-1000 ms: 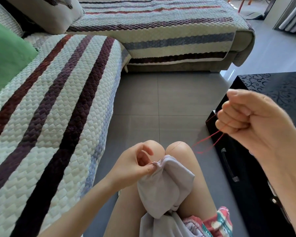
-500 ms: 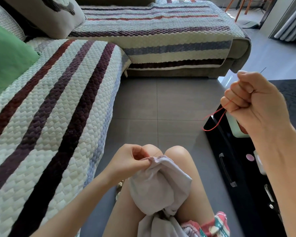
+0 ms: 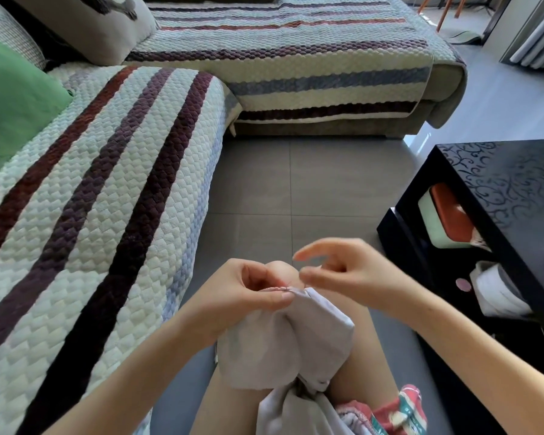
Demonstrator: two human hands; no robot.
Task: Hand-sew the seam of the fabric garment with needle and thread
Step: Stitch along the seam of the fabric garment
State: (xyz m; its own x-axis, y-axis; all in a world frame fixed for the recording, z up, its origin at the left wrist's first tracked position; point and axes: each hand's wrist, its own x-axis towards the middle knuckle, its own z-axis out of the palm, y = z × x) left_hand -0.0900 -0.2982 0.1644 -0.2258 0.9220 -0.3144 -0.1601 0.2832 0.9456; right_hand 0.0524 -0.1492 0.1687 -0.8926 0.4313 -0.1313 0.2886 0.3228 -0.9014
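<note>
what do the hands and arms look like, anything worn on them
The left hand and right hand are bare: no gloves, no rings that show. The left forearm and right forearm are uncovered to the picture's edge, with no sleeve, watch or bracelet in view.

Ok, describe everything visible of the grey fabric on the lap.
The pale grey fabric looks soft, thin and woven, bunched over the bare thighs, its lower part trailing toward the lap. The left hand pinches its folded top edge, where a short run of stitches shows. The right hand, blurred, reaches that edge.
</note>
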